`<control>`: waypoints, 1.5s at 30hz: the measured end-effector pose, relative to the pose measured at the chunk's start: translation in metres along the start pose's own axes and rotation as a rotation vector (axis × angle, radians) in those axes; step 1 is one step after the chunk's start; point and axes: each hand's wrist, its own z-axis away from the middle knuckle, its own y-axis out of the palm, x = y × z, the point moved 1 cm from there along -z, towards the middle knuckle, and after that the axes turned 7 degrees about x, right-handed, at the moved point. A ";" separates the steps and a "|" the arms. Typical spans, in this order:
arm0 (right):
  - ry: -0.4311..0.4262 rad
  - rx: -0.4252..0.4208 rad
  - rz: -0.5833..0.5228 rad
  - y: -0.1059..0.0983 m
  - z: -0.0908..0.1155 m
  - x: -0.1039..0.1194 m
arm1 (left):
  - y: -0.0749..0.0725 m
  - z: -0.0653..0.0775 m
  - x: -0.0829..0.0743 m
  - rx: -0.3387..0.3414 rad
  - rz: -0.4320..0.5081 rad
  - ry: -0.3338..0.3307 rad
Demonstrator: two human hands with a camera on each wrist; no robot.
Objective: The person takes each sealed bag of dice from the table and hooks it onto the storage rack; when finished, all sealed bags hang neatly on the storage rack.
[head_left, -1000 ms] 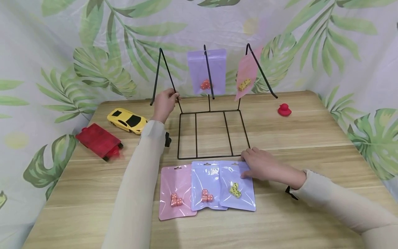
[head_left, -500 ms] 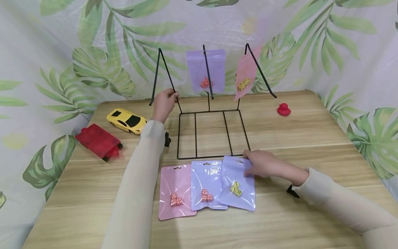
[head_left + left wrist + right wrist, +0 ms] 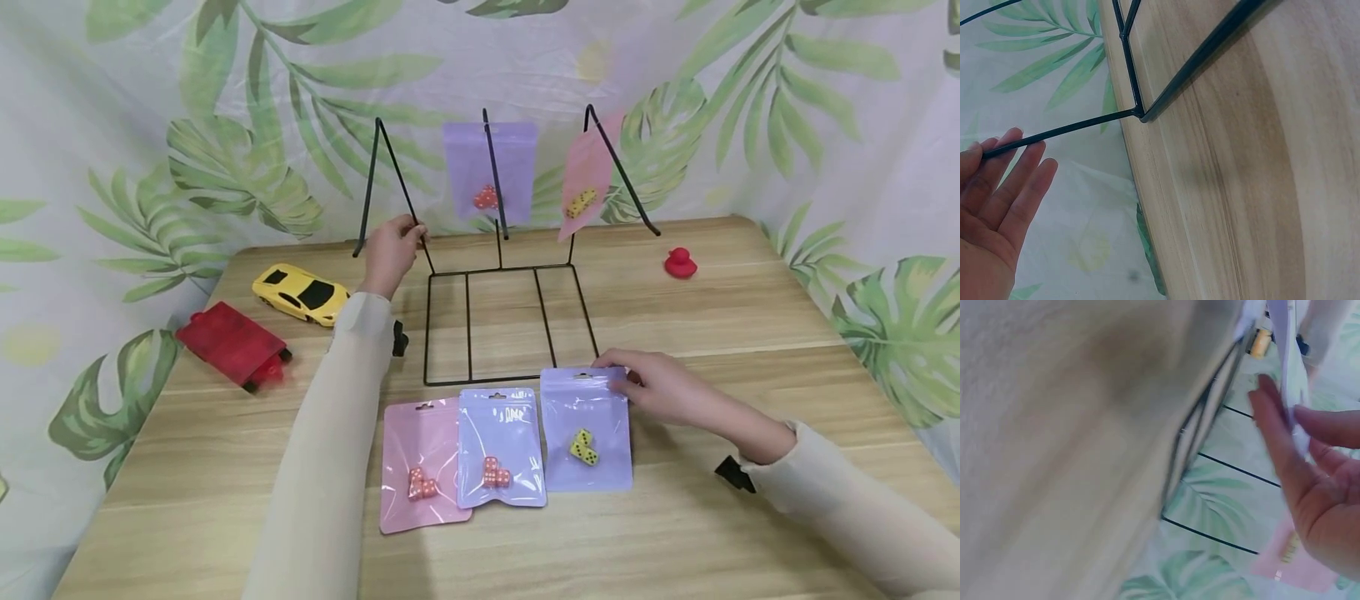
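Note:
My left hand pinches the left upright of a black wire rack between thumb and fingers, as the left wrist view shows up close. With my right hand I grip the upper right corner of a purple zip bag with yellow dice in it, thumb on one face and fingers on the other. Left of it, a second purple bag with orange dice overlaps a pink bag, also with orange dice. From the rack's middle hook hangs a purple bag; a pink bag with yellow dice hangs from the right hook.
A yellow toy car and a red toy vehicle stand on the left of the wooden table. A red rubber duck sits at the back right. Behind is a leaf-print cloth. The rack's left hook bears no bag.
The right hand has lifted the purple bag with yellow dice by its top and drawn it right, off the neighbouring purple bag. The left hand keeps its hold on the rack.

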 end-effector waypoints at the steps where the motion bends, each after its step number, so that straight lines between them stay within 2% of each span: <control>1: -0.027 -0.019 -0.003 -0.003 0.004 0.002 | 0.000 0.000 0.000 -0.001 -0.003 0.002; 4: -0.148 -0.112 0.022 -0.010 0.014 0.009 | 0.000 0.000 0.000 -0.002 0.001 0.001; 9: -0.389 -0.354 0.131 -0.024 0.022 0.014 | -0.001 0.001 -0.002 0.004 0.017 -0.011; 13: -0.518 -0.523 0.141 -0.037 0.025 0.015 | 0.000 0.001 -0.002 0.007 0.018 -0.016; 16: -0.578 -0.631 0.120 -0.049 0.028 0.016 | 0.000 0.000 -0.002 0.007 0.019 -0.017; 19: -0.598 -0.753 0.091 -0.062 0.031 0.021 | 0.000 0.000 -0.002 0.004 0.015 -0.013; 24: -0.625 -0.905 -0.008 -0.079 0.034 0.035 | 0.001 0.000 -0.001 -0.002 0.000 0.001; 28: -0.632 -0.962 -0.050 -0.088 0.033 0.041 | 0.001 0.000 0.000 -0.005 -0.015 0.007; 32: -0.601 -0.966 -0.065 -0.093 0.029 0.040 | 0.002 0.000 0.000 -0.001 -0.021 0.000; 38: -0.511 -0.955 -0.067 -0.100 0.024 0.037 | 0.001 0.000 -0.001 0.007 -0.006 -0.010; 45: -0.430 -0.900 -0.026 -0.106 0.013 0.031 | 0.001 0.000 0.000 -0.002 -0.017 -0.001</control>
